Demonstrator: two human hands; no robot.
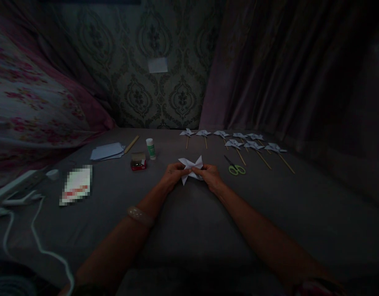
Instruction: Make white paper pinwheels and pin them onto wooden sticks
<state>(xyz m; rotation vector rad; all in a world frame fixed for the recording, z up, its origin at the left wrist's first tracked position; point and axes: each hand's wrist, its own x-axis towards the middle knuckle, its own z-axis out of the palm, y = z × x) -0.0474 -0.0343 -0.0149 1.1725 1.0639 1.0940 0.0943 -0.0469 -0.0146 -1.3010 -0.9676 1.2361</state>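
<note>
left hand (pixel 171 176) and right hand (pixel 211 176) — each closed in a pinch on the white paper pinwheel (pixel 194 164), between them over the grey cloth (pixel 192 226), left of the scissors (pixel 238 169). risk — uneven pressure may crease its points; a slackened pinch may let folds spring open.

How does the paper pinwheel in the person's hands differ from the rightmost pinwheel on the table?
The held pinwheel is gripped between the left hand and right hand, while the rightmost pinwheel lies on the table, untouched. The held pinwheel shows no stick; the rightmost pinwheel has a thin, light-brown stick slanting toward the viewer's side. Both are whitish paper with pointed blades.
</note>
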